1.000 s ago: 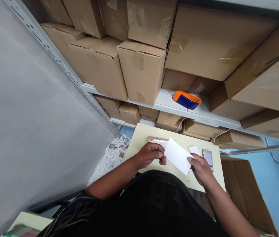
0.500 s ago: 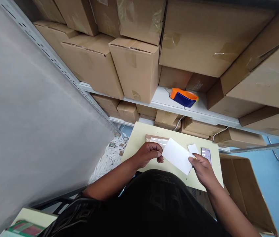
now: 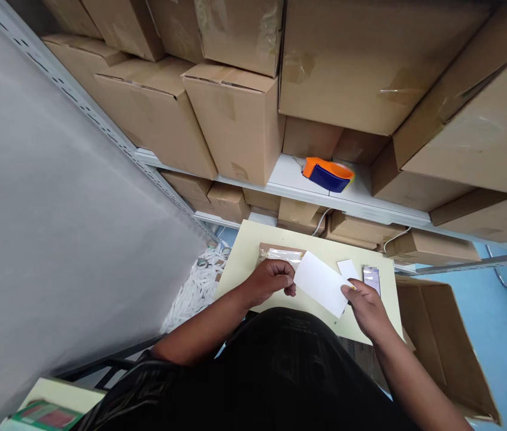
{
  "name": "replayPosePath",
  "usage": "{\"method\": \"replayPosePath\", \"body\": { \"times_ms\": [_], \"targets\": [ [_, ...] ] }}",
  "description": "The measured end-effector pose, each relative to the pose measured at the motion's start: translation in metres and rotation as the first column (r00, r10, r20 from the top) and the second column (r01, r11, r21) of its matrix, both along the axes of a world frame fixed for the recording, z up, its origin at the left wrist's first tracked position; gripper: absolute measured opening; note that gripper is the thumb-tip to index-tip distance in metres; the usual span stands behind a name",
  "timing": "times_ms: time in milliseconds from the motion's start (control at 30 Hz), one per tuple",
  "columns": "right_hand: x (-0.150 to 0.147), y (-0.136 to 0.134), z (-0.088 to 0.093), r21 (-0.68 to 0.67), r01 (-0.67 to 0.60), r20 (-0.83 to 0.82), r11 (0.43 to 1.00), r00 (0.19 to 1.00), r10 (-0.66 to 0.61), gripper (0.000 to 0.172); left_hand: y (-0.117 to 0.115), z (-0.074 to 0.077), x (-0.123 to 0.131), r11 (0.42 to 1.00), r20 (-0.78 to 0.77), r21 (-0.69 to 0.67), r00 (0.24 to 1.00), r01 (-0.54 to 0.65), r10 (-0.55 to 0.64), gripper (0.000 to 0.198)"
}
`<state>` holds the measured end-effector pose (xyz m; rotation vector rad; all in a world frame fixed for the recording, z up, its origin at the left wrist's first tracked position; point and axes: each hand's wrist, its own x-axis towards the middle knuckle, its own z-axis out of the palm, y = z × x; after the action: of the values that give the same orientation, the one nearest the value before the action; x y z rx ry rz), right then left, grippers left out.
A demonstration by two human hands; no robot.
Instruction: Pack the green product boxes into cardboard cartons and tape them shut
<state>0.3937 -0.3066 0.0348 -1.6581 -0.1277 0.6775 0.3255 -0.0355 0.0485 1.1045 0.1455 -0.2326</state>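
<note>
Head view: where is the white card [image 3: 322, 285], and how are the hands?

— The white card is over the tabletop [image 3: 235, 281], between both hands. The right hand [image 3: 369, 306] pinches its right end with thumb and fingers. The left hand [image 3: 272, 281] is at its left edge, the fingers curled; whether they pinch the card, I cannot tell.

— Which containers do you see?

— Beyond the white card, many cardboard boxes [image 3: 235, 126] stand on the shelf [image 3: 287, 170]. The front ones are closed, so their contents are hidden. To the right of the card there is an open carton [image 3: 446, 341]; its inner wall is visible, its bottom is hidden.

— And nearer to the card?

— A packet [image 3: 287, 255] in clear plastic lies beyond its left end, a phone [image 3: 371, 278] beyond its right end.
</note>
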Motion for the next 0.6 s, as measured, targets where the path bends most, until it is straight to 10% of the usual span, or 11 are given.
{"method": "replayPosePath", "body": {
  "times_ms": [600],
  "targets": [
    [-0.015,0.025,-0.04,0.092,0.03,-0.285,0.995,0.959,-0.003,0.039,-0.014,-0.016,-0.004,0.976,0.027,-0.216,0.999,-0.027,0.034,0.027]
  ]
}}
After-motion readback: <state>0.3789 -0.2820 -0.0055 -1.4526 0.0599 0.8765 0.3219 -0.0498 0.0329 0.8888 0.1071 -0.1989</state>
